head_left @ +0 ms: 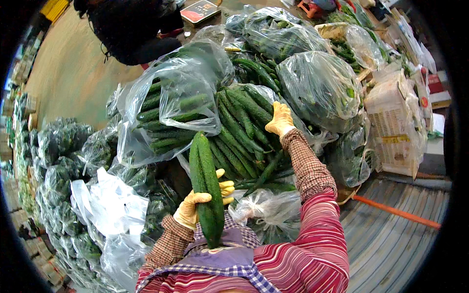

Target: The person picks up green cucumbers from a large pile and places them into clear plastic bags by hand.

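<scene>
Two long dark green cucumbers (207, 183) stand nearly upright, side by side, in my gloved left hand (199, 202). Its thumb presses on the near side and the fingers curl round behind. Beyond lies an open clear plastic bag heaped with cucumbers (236, 132). At the heap's right edge my gloved right hand (280, 120) is closed round the end of a cucumber (258, 113) lying on top. Part of that grip is hidden by the glove. Left of the heap, a clear plastic bag (188, 95) covers more cucumbers.
Filled clear bags (320, 90) crowd the far right, beside a wrapped crate (394, 122). Several bagged bundles (66, 180) and white plastic sheets (110, 202) lie left. A dark-clothed person (134, 29) is at the far left. An orange strip (395, 211) crosses ribbed metal flooring (386, 239).
</scene>
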Demonstrator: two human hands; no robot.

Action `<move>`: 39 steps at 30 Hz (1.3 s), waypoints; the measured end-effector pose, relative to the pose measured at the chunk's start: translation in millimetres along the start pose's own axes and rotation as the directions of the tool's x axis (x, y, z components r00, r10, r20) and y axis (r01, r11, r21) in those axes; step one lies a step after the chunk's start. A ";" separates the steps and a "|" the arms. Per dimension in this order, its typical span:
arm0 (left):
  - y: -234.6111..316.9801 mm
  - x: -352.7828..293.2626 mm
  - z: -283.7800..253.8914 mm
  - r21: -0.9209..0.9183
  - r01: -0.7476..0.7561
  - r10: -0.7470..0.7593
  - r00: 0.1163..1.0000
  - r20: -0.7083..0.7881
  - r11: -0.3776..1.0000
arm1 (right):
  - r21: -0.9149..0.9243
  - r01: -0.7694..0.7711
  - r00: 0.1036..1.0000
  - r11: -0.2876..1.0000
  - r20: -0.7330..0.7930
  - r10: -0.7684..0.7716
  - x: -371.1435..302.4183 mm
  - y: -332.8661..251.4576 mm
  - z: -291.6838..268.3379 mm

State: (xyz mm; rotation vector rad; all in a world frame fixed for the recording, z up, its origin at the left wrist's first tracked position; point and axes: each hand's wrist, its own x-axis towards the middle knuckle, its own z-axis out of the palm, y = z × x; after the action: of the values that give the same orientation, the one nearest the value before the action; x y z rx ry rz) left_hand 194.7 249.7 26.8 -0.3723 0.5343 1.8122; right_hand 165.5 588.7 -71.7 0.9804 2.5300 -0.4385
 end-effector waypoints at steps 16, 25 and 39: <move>-2.3 -42.2 -25.4 0.136 -0.091 0.102 0.992 -0.077 0.987 | -0.130 -0.056 0.990 0.990 0.124 0.072 4.6 -16.6 -1.4; 22.8 -64.8 -11.6 0.398 -0.343 0.399 0.915 -0.063 0.850 | 0.633 0.366 0.925 0.682 -0.328 -0.191 -97.4 -10.5 -64.8; -25.5 -171.2 -9.2 0.881 0.261 0.878 0.390 0.279 -0.396 | 0.864 -0.500 0.373 -0.052 0.161 -0.914 -332.7 -224.4 112.3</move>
State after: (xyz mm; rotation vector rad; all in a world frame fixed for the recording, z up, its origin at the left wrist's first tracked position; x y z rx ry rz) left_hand 269.8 112.4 101.2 0.4875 3.0604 0.9702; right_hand 263.2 193.4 16.6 0.0327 0.7672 -2.4654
